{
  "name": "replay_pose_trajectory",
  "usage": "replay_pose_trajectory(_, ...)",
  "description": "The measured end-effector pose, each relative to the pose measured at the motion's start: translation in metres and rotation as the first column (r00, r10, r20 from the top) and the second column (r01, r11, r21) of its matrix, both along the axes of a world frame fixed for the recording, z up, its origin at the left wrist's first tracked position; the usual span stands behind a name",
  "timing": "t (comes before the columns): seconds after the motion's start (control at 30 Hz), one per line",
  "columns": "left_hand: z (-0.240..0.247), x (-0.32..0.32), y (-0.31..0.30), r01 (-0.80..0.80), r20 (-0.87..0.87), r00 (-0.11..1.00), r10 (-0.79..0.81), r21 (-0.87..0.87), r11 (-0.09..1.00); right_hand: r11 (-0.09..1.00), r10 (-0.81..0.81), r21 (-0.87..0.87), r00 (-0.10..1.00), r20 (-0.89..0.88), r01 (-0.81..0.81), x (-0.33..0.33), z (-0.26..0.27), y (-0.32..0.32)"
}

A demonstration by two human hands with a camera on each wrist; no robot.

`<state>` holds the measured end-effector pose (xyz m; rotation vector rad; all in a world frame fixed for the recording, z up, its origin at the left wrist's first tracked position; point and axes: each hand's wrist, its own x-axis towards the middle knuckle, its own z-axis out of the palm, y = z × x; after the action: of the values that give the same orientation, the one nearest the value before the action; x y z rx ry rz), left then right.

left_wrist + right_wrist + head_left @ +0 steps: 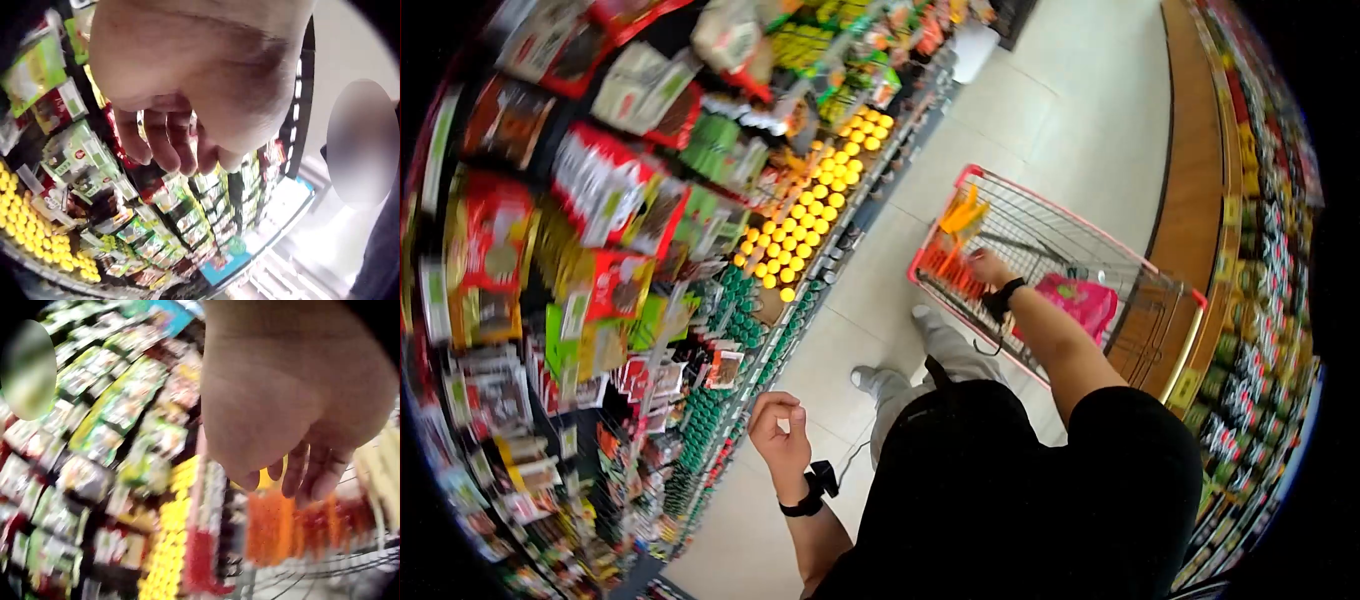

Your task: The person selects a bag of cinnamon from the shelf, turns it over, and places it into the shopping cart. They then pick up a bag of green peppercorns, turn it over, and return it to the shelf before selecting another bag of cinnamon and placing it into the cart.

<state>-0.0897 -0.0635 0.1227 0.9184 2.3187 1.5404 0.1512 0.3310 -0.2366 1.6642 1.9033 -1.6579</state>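
Note:
Raised beside the shelves, my left hand has loosely bent fingers; the left wrist view shows no object in the hand. My right arm reaches over a red-rimmed wire cart. The right hand is beside an orange slatted part at one end of the cart, near a yellow-orange item. In the right wrist view, the fingers of this hand hang loosely bent in front of the orange part, with no grip visible; whether they touch it I cannot tell.
A pink bag lies in the cart. Shelves of packaged goods and rows of yellow-capped containers line the left side. Beyond the cart, a wooden-fronted shelf with jars stands at the right. Pale floor tiles run between them.

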Motion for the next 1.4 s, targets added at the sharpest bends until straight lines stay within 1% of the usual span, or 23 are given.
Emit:
replay_pose_trajectory(0.1,0.02,-0.007,0.054,0.154,-0.168,0.971,-0.17,-0.105,0.982,0.964,-0.265,-0.063,0.958,-0.112,0.259,0.138,-0.093,0.038)
replay_pose_trajectory(0.13,0.022,-0.009,0.068,0.133,-0.189,0.97,-0.153,-0.116,0.984,0.908,-0.419,-0.081,0.896,-0.147,0.411,0.175,-0.109,0.037)
replay_pose_trajectory(0.2,0.027,-0.009,0.102,0.086,-0.156,0.984,-0.085,0.002,0.996,0.759,-0.649,-0.136,0.724,-0.231,0.637,0.236,-0.145,0.029)
replay_pose_trajectory(0.27,0.028,-0.004,0.129,0.108,-0.133,0.985,-0.107,0.001,0.994,0.704,-0.71,-0.162,0.679,-0.188,0.691,0.248,-0.089,0.0)
replay_pose_trajectory(0.3,0.026,0.001,0.142,0.139,-0.12,0.983,-0.138,0.006,0.99,0.635,-0.765,-0.41,0.607,-0.215,0.655,0.263,-0.114,-0.012)
replay_pose_trajectory(0.33,0.024,0.005,0.154,0.168,-0.106,0.98,-0.166,0.014,0.986,0.811,-0.581,-0.054,0.812,0.048,0.583,0.243,-0.101,-0.025)
replay_pose_trajectory(0.4,0.017,0.011,0.171,0.237,-0.162,0.957,-0.24,-0.04,0.971,0.895,-0.372,-0.21,0.919,0.133,0.393,0.221,-0.057,-0.042)
replay_pose_trajectory(0.47,0.017,0.021,0.185,0.283,-0.171,0.941,-0.293,-0.079,0.956,0.873,-0.458,-0.13,0.881,0.117,0.471,0.2,-0.068,-0.071)
replay_pose_trajectory(0.5,0.014,0.021,0.19,0.309,-0.206,0.926,-0.316,-0.064,0.949,0.874,-0.415,-0.231,0.904,0.107,0.428,0.196,-0.076,-0.077)
replay_pose_trajectory(0.53,0.015,0.022,0.194,0.321,-0.211,0.92,-0.33,-0.079,0.944,0.822,-0.475,-0.317,0.876,0.079,0.474,0.19,-0.082,-0.087)
replay_pose_trajectory(0.6,0.018,0.023,0.203,0.341,-0.231,0.906,-0.355,-0.1,0.935,0.801,-0.525,-0.295,0.848,0.073,0.522,0.185,-0.087,-0.101)
replay_pose_trajectory(0.67,0.024,0.026,0.207,0.322,-0.209,0.918,-0.338,-0.108,0.941,0.852,-0.486,-0.202,0.873,0.037,0.483,0.184,-0.088,-0.105)
replay_pose_trajectory(0.7,0.028,0.029,0.211,0.319,-0.2,0.921,-0.333,-0.099,0.943,0.83,-0.529,-0.207,0.849,0.009,0.519,0.187,-0.103,-0.109)
replay_pose_trajectory(0.73,0.031,0.03,0.214,0.315,-0.191,0.926,-0.327,-0.088,0.945,0.887,-0.45,-0.099,0.893,0.036,0.451,0.193,-0.107,-0.109)
replay_pose_trajectory(0.8,0.028,0.024,0.209,0.321,-0.204,0.92,-0.336,-0.102,0.942,0.895,-0.445,-0.031,0.895,0.014,0.445,0.196,-0.111,-0.103)
replay_pose_trajectory(0.87,0.026,0.021,0.203,0.312,-0.214,0.919,-0.332,-0.122,0.942,0.89,-0.453,0.069,0.891,0.028,0.45,0.197,-0.105,-0.096)
replay_pose_trajectory(0.93,0.014,0.011,0.187,0.297,-0.359,0.87,-0.339,-0.168,0.94,0.867,-0.481,0.161,0.877,0.024,0.471,0.195,-0.105,-0.085)
replay_pose_trajectory(1.0,0.014,0.007,0.176,0.312,-0.385,0.856,-0.346,-0.151,0.938,0.825,-0.527,0.238,0.85,-0.007,0.513,0.187,-0.107,-0.071)
replay_pose_trajectory(1.07,0.021,0.011,0.169,0.256,-0.296,0.914,-0.278,-0.113,0.96,0.785,-0.583,0.265,0.812,0.013,0.559,0.171,-0.067,-0.051)
replay_pose_trajectory(1.13,0.028,0.014,0.161,0.197,-0.198,0.958,-0.208,-0.072,0.978,0.757,-0.612,0.39,0.778,0.142,0.524,0.156,-0.05,-0.035)
replay_pose_trajectory(1.23,0.021,0.005,0.133,0.129,-0.176,0.976,-0.13,-0.017,0.992,0.772,-0.574,0.402,0.812,0.108,0.492,0.125,-0.024,-0.007)
replay_pose_trajectory(1.33,0.018,0.002,0.106,0.065,-0.159,0.985,-0.062,0.017,0.998,0.821,-0.279,0.482,0.952,-0.127,0.305,0.079,0.008,0.015)
replay_pose_trajectory(1.4,0.009,0.0,0.081,0.025,-0.118,0.993,-0.019,0.051,0.998,0.893,-0.118,0.385,0.947,-0.3,0.233,0.038,0.047,0.025)
